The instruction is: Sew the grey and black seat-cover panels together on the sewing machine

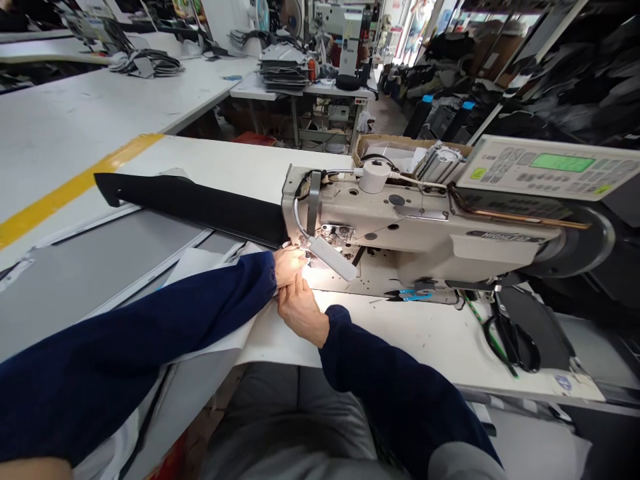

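Observation:
Under the lit head of a sewing machine [440, 233], my left hand [290, 265] is closed at the edge of the work, its fingers close to the needle area. Just below and touching it, my right hand [301, 308] has its fingers pinched together. What either hand grips is too small and hidden to make out. A long black piece [200, 207] runs left from the machine head. Grey panels with white edging [125, 257] lie beneath my left sleeve, and white material [193, 267] shows beside them. A small lamp [333, 258] hangs over my fingers.
Blue-handled snips [413, 295] lie on the machine bed. Black scissors [513, 340] rest at the right on the white table [395, 340]. A control panel [550, 167] stands above the machine, with an open box [365, 143] behind. Stacked pieces [284, 67] sit on a farther table.

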Demonstrator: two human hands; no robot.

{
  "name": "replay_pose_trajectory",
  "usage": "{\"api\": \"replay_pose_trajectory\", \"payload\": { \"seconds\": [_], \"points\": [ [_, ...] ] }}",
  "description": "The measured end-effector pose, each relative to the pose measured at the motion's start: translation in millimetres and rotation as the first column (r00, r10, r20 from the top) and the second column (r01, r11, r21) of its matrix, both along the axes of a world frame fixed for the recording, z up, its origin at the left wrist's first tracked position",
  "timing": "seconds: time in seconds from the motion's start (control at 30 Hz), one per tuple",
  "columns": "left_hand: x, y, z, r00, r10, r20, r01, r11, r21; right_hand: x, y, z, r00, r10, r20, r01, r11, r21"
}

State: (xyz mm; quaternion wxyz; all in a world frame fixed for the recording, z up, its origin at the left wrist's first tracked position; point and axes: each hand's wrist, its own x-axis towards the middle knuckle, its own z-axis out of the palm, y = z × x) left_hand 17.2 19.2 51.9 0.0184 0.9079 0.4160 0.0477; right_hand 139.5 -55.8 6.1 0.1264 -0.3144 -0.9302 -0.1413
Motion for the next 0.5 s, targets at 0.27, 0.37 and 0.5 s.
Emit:
{"api": "replay_pose_trajectory", "payload": {
  "seconds": [0.27, 0.37, 0.5],
  "points": [
    [-40, -43, 29.9, 0.946, 0.273, -0.174, -0.249, 0.957, 0.147, -14, -37, 0.9, 0.995, -0.043, -0.088, 0.038, 0.998, -0.058],
    [-57, -31, 34.3, 0.865, 0.457, -0.208, -0.447, 0.890, 0.096, -45, -33, 3.5, 0.995, -0.039, -0.089, 0.033, 0.997, -0.065],
    [-78, -5, 46.6, 0.718, 0.626, -0.304, -0.655, 0.756, 0.008, -79, -10, 7.9, 0.992, 0.043, -0.118, -0.059, 0.989, -0.137]
  ]
}}
